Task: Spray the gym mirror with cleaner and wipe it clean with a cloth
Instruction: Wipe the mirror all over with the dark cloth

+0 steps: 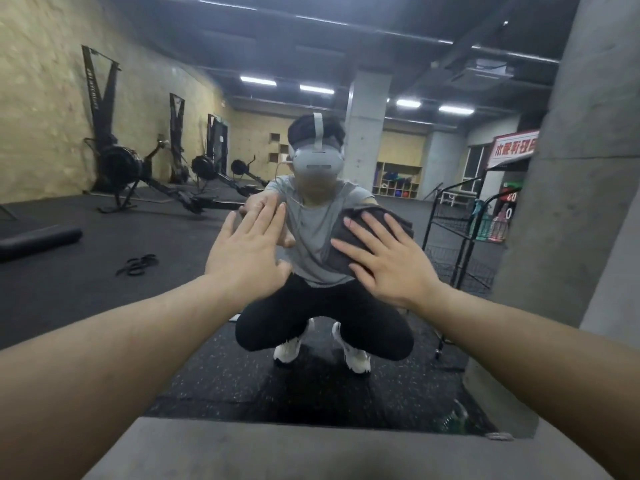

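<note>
1. I record the cloth (367, 237) under my right hand (391, 261) as dark grey-brown, plain.
2. In the mirror (311, 98), my reflection (322, 258) behind the cloth shows a grey T-shirt, black trousers, white shoes and a light grey headset.
3. The floor (311, 386) reflected below the cloth is black with pale speckles.
4. Left of the cloth, the reflected wall (41, 98) is mottled yellow-tan; the rowing machines (121, 161) against it are black.
5. Right of the cloth, the pillar (581, 168) is plain grey; the sign (514, 145) beside it is red and white.
</note>
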### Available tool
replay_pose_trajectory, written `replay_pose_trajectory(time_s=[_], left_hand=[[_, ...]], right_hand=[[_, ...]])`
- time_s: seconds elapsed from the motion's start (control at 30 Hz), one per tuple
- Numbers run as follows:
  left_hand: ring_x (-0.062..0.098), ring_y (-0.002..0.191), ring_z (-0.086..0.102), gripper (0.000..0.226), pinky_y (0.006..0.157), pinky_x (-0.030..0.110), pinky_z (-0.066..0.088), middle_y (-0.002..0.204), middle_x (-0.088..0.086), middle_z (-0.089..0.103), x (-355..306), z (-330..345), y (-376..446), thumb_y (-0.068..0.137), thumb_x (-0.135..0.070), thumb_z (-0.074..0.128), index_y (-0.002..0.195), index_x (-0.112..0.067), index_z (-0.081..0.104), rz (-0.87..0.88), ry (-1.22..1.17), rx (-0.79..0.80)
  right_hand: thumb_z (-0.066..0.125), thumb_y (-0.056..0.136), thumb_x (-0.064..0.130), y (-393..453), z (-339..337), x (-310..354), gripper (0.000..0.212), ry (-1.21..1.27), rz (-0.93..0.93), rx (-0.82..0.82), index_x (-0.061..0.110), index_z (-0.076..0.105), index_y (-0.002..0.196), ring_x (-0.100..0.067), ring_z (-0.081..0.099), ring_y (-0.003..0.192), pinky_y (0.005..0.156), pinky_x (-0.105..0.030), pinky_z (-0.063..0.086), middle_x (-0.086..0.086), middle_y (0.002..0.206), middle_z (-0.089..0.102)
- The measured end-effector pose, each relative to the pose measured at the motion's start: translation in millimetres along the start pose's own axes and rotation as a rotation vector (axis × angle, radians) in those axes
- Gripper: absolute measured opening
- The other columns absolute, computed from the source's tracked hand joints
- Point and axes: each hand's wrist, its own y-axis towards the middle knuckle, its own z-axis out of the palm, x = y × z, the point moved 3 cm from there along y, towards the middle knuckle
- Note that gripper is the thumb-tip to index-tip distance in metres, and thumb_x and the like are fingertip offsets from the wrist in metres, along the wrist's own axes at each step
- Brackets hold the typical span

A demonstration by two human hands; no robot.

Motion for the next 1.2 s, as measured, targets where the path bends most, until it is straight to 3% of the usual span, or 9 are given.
replay_pose_trajectory(time_s=[0.3, 0.5, 0.7, 0.77, 0.83, 0.9, 0.93, 1.03, 1.2], left_hand=[[0.017, 0.156, -0.016, 0.088, 0.127, 0.047, -0.001, 0.167, -0.002, -0.026, 14.0, 16.5, -3.3, 0.099, -0.048, 0.041, 0.162, -0.018, -0.013, -0.019, -0.006, 0.009], [0.016, 0.155, -0.018, 0.09, 0.127, 0.047, -0.003, 0.167, 0.0, -0.027, 10.8, 25.3, -5.0, 0.099, -0.05, 0.04, 0.161, -0.016, -0.015, -0.026, 0.001, -0.034], [0.012, 0.153, -0.022, 0.088, 0.127, 0.042, -0.008, 0.16, -0.006, -0.036, -10.2, 35.9, -24.8, 0.099, -0.044, 0.042, 0.16, -0.017, -0.017, 0.057, -0.04, -0.047], [0.011, 0.155, -0.015, 0.085, 0.127, 0.039, -0.005, 0.165, -0.007, -0.025, -12.5, 41.2, -31.8, 0.099, -0.041, 0.044, 0.162, -0.018, -0.009, 0.098, -0.082, -0.09], [0.016, 0.156, 0.014, 0.075, 0.125, 0.04, 0.016, 0.17, -0.002, 0.013, -12.9, 44.8, -39.7, 0.095, -0.037, 0.047, 0.162, -0.018, 0.018, 0.152, -0.116, -0.173], [0.024, 0.135, 0.05, 0.061, 0.107, 0.043, 0.044, 0.148, 0.002, 0.052, -12.6, 48.7, -48.4, 0.088, -0.037, 0.048, 0.145, -0.017, 0.052, 0.2, -0.125, -0.219], [0.025, 0.123, 0.059, 0.056, 0.096, 0.042, 0.05, 0.135, 0.001, 0.06, -11.6, 51.5, -51.9, 0.087, -0.039, 0.045, 0.136, -0.017, 0.06, 0.21, -0.115, -0.218], [0.025, 0.101, 0.065, 0.048, 0.077, 0.04, 0.051, 0.115, -0.002, 0.066, -3.3, 63.5, -59.3, 0.089, -0.043, 0.04, 0.121, -0.018, 0.065, 0.186, -0.074, -0.204], [0.027, 0.09, 0.063, 0.048, 0.068, 0.039, 0.049, 0.11, 0.001, 0.065, 0.2, 88.8, -60.8, 0.094, -0.05, 0.036, 0.113, -0.017, 0.065, 0.149, -0.021, -0.131]], right_hand=[[0.03, 0.106, 0.041, 120.6, -29.6, 13.7, 0.058, 0.008, 0.272, -0.108, 0.033, 0.019, 0.163, -0.036, 0.007, 0.157, 0.126, -0.058, 0.004, -0.008, 0.171, 0.012], [0.044, 0.103, 0.039, 39.2, 14.3, 56.9, 0.058, 0.029, -0.068, -0.084, 0.035, 0.03, 0.16, -0.032, 0.016, 0.157, 0.127, -0.055, 0.004, -0.003, 0.169, 0.022], [0.039, 0.106, 0.044, -47.2, 29.3, 16.3, 0.054, -0.022, 0.015, 0.01, 0.039, 0.029, 0.159, -0.029, 0.016, 0.157, 0.127, -0.053, 0.007, -0.001, 0.168, 0.019], [0.038, 0.106, 0.044, -67.4, 26.6, 0.2, 0.054, 0.01, 0.208, 0.01, 0.039, 0.026, 0.158, -0.034, 0.018, 0.156, 0.127, -0.054, 0.005, -0.006, 0.168, 0.023], [0.038, 0.105, 0.042, -70.5, 25.0, 1.3, 0.055, 0.041, 0.371, -0.016, 0.036, 0.024, 0.158, -0.037, 0.015, 0.156, 0.126, -0.057, 0.004, -0.008, 0.169, 0.019], [0.038, 0.105, 0.04, -55.8, 26.3, 18.2, 0.057, 0.07, 0.453, -0.054, 0.032, 0.022, 0.16, -0.04, 0.012, 0.156, 0.125, -0.061, 0.003, -0.01, 0.169, 0.012], [0.039, 0.105, 0.039, -44.4, 27.4, 30.8, 0.059, 0.087, 0.452, -0.072, 0.031, 0.023, 0.16, -0.041, 0.012, 0.156, 0.125, -0.061, 0.001, -0.01, 0.169, 0.011], [0.047, 0.102, 0.037, -9.6, 31.6, 79.3, 0.06, 0.121, 0.309, -0.119, 0.031, 0.03, 0.16, -0.039, 0.016, 0.155, 0.125, -0.062, 0.003, -0.01, 0.169, 0.02], [0.047, 0.105, 0.037, -1.3, 40.4, 101.7, 0.055, 0.166, 0.132, -0.137, 0.035, 0.035, 0.159, -0.031, 0.022, 0.156, 0.126, -0.058, 0.01, -0.003, 0.168, 0.027]])
